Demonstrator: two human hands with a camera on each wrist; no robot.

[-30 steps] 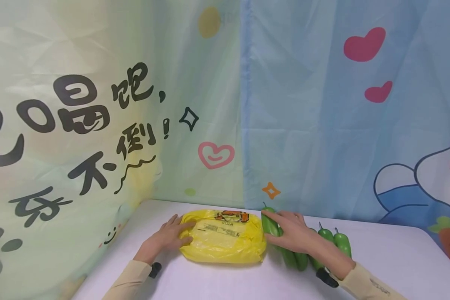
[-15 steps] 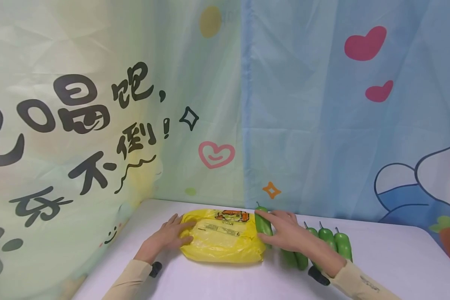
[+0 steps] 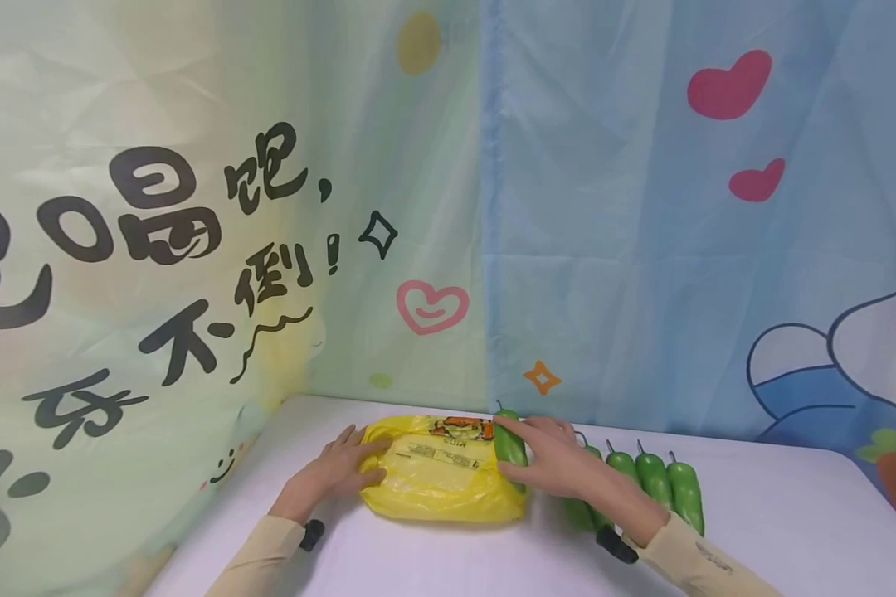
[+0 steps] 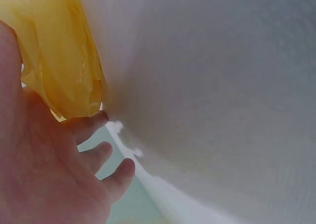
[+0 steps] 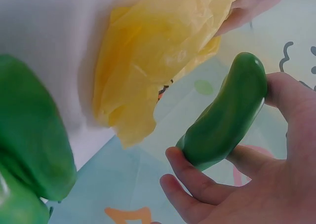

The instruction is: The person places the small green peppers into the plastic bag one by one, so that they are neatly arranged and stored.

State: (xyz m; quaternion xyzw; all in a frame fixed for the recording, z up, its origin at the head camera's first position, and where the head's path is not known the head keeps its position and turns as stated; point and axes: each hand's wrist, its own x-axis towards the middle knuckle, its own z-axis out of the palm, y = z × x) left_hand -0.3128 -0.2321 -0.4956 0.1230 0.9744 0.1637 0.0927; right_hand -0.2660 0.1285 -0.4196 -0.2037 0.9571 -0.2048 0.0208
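In the head view, my left hand (image 3: 336, 464) lies at the left end of a yellow plastic bag (image 3: 436, 497), thumb and index finger spread on it. The left wrist view shows the bag (image 4: 64, 51) between that thumb and index finger, the other fingers stretched out. My right hand (image 3: 552, 456) holds a green chili pepper (image 3: 509, 444) between thumb and fingers, over the bag's right end. The right wrist view shows the pepper (image 5: 227, 115) gripped in the right hand (image 5: 266, 184), apart from the bag (image 5: 143, 61).
Several more green peppers (image 3: 653, 477) lie in a row to the right, partly behind my right forearm. All rest on a white table (image 3: 776, 497). A printed cloth (image 3: 567, 207) hangs behind the table and along its left side.
My right hand has carried the green chili pepper leftward, from beside the bag to over its right end. More of the row of peppers shows now. The left hand has stayed in place.
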